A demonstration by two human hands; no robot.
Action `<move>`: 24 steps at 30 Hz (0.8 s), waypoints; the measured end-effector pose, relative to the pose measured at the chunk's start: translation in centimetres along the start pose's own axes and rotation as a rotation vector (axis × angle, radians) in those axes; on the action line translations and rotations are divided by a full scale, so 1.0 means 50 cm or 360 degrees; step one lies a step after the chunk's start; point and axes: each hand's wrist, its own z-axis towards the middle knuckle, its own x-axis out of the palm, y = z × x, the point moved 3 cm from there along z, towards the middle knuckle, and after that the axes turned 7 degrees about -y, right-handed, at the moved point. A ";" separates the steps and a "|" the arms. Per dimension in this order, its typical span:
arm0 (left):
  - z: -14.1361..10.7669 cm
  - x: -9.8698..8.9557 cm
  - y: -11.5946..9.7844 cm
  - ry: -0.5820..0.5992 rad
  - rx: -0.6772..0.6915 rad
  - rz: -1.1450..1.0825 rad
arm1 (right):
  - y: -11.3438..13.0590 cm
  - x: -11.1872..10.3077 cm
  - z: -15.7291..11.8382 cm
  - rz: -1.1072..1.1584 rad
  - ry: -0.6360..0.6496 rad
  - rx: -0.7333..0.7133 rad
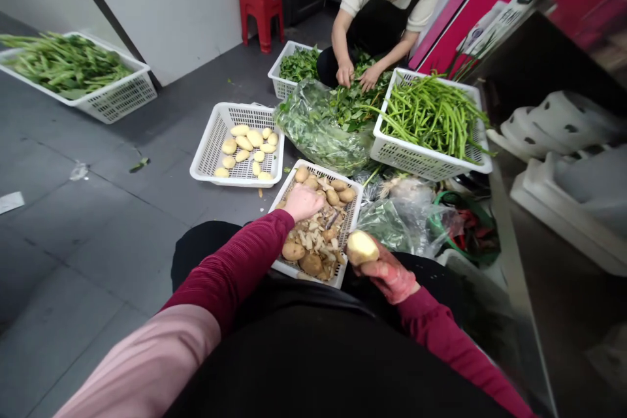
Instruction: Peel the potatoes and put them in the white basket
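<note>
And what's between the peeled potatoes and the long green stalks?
In the head view, a plastic bag of greens lies between the peeled potatoes and the stalks.

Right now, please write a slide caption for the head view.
Right hand holds a partly peeled potato; left hand over a basket of potatoes and peelings.
</note>
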 end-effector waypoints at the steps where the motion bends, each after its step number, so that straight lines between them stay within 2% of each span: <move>1: 0.000 0.001 0.001 0.0030 -0.0009 -0.0002 | 0.001 -0.001 -0.001 -0.0064 0.0076 0.0001; 6: -0.004 0.001 -0.026 0.0129 0.0325 -0.0157 | -0.008 -0.019 0.006 -0.0399 0.0113 0.0057; 7: -0.005 0.002 -0.025 0.0153 0.0295 -0.0121 | -0.008 -0.020 0.005 -0.0439 0.0152 0.0071; 10: -0.007 0.004 -0.008 0.0246 0.0004 0.0001 | -0.007 -0.021 -0.003 -0.0464 0.0218 0.0107; 12: -0.010 0.003 -0.010 0.0277 -0.0049 -0.0040 | -0.007 -0.021 -0.006 -0.0329 0.0176 0.0086; 18: -0.028 -0.003 -0.072 0.0127 0.0345 -0.0209 | -0.039 0.004 0.028 0.0650 -0.0051 0.0031; 21: -0.035 0.001 -0.084 0.0035 0.0417 -0.0206 | -0.064 0.014 0.054 0.0937 -0.0299 0.0324; 24: -0.037 0.005 -0.089 -0.0016 0.0379 -0.0168 | -0.086 0.019 0.066 0.0928 -0.0466 0.0752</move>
